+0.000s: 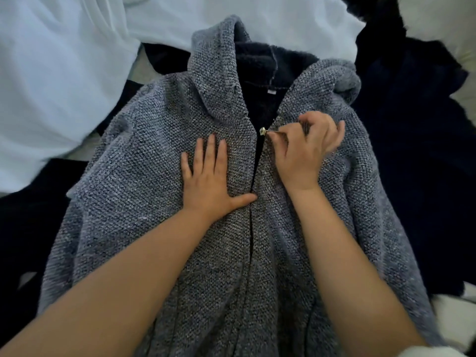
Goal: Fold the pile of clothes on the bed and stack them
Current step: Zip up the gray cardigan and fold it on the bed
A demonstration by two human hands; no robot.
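A grey knitted hooded jacket (144,181) with a dark fleece lining lies front-up on the bed, hood pointing away from me. Its front zip is closed up to chest height. My left hand (208,176) presses flat on the left front panel, fingers straight, thumb reaching to the zip line. My right hand (305,150) pinches the metal zip pull (264,131) between thumb and forefinger, the other fingers curled over the right panel. Above the pull the collar lies open and shows the lining.
A light blue garment (59,73) lies crumpled at the back left and across the top. Dark navy clothing (417,150) spreads to the right and under the jacket, and more dark fabric (28,228) lies on the left. White bedding (456,313) shows at the lower right.
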